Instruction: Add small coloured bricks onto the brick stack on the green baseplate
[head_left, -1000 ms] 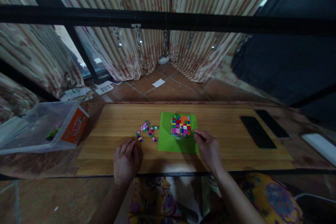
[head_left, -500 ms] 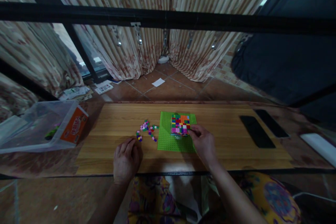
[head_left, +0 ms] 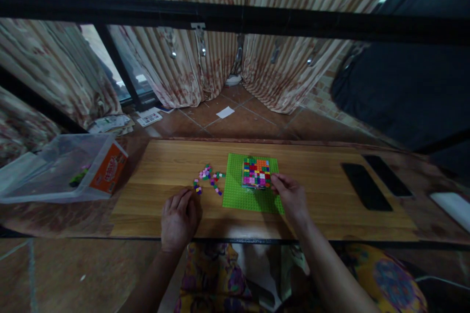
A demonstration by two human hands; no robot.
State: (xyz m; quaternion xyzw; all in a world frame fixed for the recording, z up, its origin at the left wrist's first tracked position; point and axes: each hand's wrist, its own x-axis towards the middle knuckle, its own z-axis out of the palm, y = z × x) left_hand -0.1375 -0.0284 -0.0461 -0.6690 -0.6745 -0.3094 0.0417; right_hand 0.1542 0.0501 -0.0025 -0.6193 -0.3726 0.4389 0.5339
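A green baseplate [head_left: 237, 190] lies on the wooden table [head_left: 323, 205]. On its far right part stands a block of many-coloured small bricks [head_left: 256, 172]. My right hand [head_left: 290, 197] rests at the plate's right edge, its fingertips pinched together against the block's near right corner. Whether a brick is between them is hidden. A small scatter of loose bricks [head_left: 207, 178] lies left of the plate. My left hand [head_left: 179, 217] sits curled, knuckles up, on the table just below that scatter, touching no brick that I can see.
A clear plastic bin [head_left: 55, 171] with an orange label stands at the table's left end. Two dark phones [head_left: 365, 186] lie at the right, with a white object [head_left: 453, 205] beyond them. A black bar crosses the view above; curtains hang behind.
My right hand has moved up from beside the plate to the block's near right corner. The view has shifted slightly. My left hand has stayed put.
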